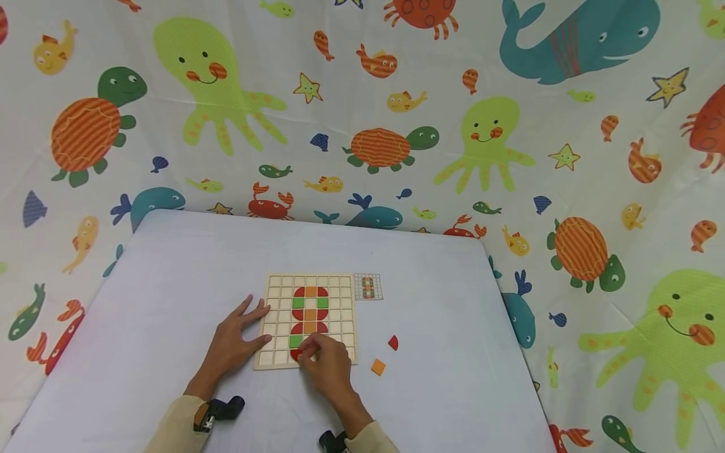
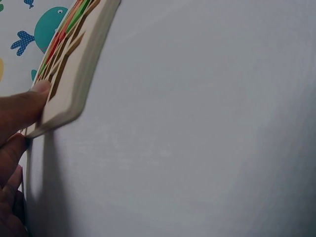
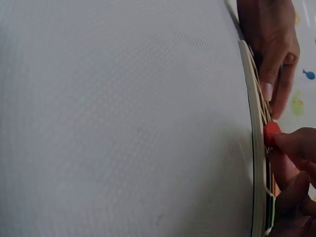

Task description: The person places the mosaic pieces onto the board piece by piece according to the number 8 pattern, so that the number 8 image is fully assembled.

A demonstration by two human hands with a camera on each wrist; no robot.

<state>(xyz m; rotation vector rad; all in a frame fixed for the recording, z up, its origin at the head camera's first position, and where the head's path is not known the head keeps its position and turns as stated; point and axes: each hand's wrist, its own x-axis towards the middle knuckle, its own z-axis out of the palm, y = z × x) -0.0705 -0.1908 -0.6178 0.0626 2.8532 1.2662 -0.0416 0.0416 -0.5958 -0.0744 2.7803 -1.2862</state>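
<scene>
A wooden grid board (image 1: 341,318) lies on the white table, with red, orange and green flat pieces set in its squares. My left hand (image 1: 231,345) rests at the board's left edge, thumb and fingers spread; in the left wrist view its thumb (image 2: 29,106) lies on the frame. Over the lower rows, my right hand (image 1: 330,370) pinches a red quarter-circle tile (image 1: 295,355) at a lower-left square. The right wrist view shows that red tile (image 3: 270,133) at the fingertips, close to the board's rim. The right hand covers some lower squares.
Right of the board lie a loose red quarter-circle piece (image 1: 393,343) and an orange square piece (image 1: 378,367). A small pattern card (image 1: 376,294) sits by the board's upper right corner. Behind the table hangs a sea-animal curtain (image 1: 351,82).
</scene>
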